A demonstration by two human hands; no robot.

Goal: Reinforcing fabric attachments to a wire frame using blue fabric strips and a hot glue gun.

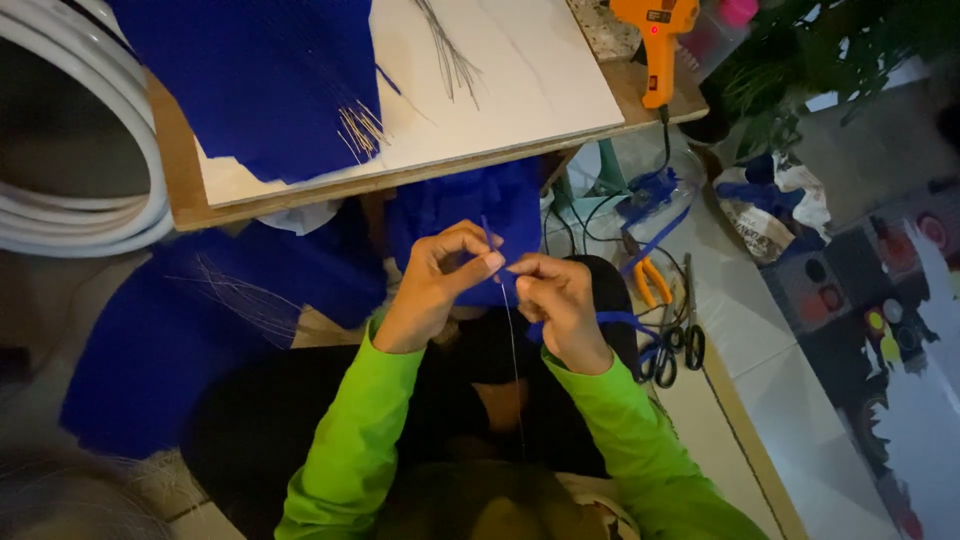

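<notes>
Pale tiled floor (735, 330) all around, dim light, patterned mat (880, 300) off to the right. Low wooden board table (180, 170) up top with a white sheet (520, 80) on it, big piece of blue fabric (250, 80) draped over the left part, more blue cloth (180, 350) spilling down onto the floor. White coiled tubing (90, 140) at far left. Orange glue gun (655, 45) on the table's right corner, scissors (675, 345) and orange-handled pliers (650, 280) on the floor just right of the lap. Left hand (430, 290) and right hand (560, 305) close together mid-frame, fingertips pinched shut on a thin wire (512, 340) wrapped with a blue strip (490, 240), wire hanging down over the lap.
</notes>
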